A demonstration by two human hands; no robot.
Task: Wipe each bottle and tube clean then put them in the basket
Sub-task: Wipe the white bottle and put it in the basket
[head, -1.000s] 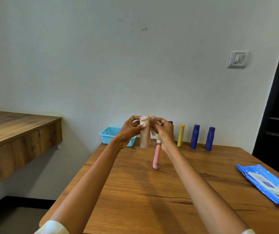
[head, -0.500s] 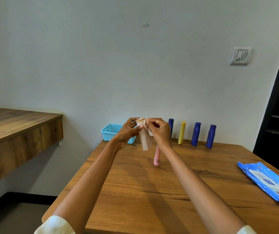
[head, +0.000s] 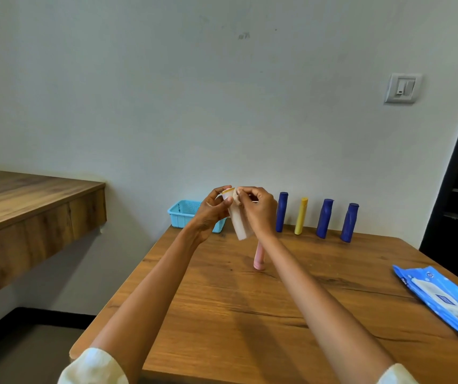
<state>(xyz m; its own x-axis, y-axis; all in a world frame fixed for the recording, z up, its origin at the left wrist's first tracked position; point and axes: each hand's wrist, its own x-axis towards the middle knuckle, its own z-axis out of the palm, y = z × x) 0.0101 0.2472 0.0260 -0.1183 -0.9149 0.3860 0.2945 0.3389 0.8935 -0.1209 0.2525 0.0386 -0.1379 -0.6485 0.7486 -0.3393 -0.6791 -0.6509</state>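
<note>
Both hands hold a pale tube up over the table — tilted, orange-rimmed end on top.

Left hand pinches the top rim; right hand curls round its top with a wipe. Blue basket sits at 10 o'clock from the tube — pink tube stands below it.

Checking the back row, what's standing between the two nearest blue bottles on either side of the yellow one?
Head view: only the yellow tube stands between those blue bottles.
</note>
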